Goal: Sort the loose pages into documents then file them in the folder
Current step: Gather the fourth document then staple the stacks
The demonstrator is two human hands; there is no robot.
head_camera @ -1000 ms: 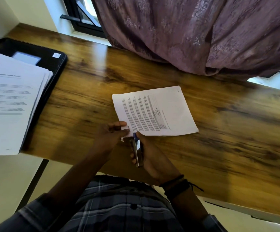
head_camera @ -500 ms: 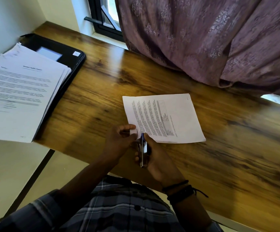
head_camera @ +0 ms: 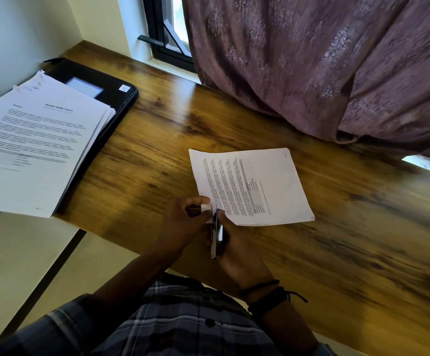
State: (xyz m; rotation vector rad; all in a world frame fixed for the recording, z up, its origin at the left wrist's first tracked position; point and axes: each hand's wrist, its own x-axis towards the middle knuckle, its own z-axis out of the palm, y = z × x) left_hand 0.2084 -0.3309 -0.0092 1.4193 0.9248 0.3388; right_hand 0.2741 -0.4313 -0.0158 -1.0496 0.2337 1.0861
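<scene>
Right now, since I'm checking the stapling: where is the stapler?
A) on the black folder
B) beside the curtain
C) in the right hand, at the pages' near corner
C: the right hand grips the stapler at the corner of the pages that the left hand pinches.

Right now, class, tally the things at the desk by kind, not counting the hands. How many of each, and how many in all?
Paper bundles: 2 (tall stack, small set)
Black folder: 1
Stapler: 1
Total: 4
</scene>
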